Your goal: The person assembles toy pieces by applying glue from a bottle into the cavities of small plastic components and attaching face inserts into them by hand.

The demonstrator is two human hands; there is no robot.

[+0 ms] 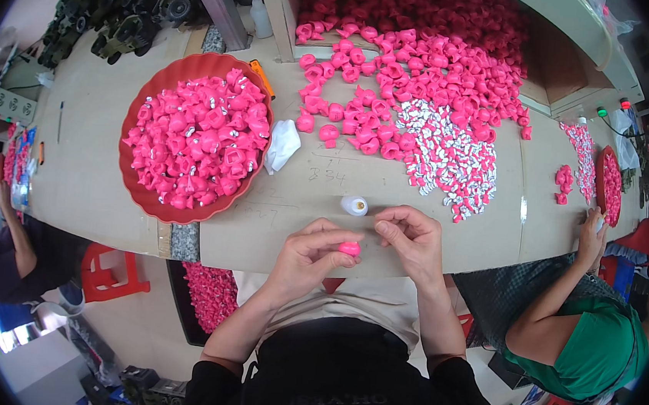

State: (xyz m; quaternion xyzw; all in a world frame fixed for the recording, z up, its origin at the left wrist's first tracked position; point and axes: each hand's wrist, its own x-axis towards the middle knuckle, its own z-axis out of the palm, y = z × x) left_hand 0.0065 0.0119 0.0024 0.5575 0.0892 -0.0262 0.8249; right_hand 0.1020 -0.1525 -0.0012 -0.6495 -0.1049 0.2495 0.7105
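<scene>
My left hand (306, 256) pinches a small rounded pink plastic piece (349, 249) between thumb and fingertips, close to the table's near edge. To its right, my right hand (415, 244) is raised with thumb and fingertips brought together; anything between them is too small to make out. The two hands are apart. Just beyond them a small white bottle (354, 205) with a yellowish tip stands on the table. Farther back lies a heap of small white-and-pink pieces (452, 158), bordered by many hollow pink pieces (385, 109).
A red scalloped basin (129, 156) full of pink pieces sits at left, beside a crumpled white tissue (283, 146) and an orange-handled tool (261, 77). A black bin (184, 306) of pink pieces stands below. Co-workers sit at left and right, one in a green top (597, 350).
</scene>
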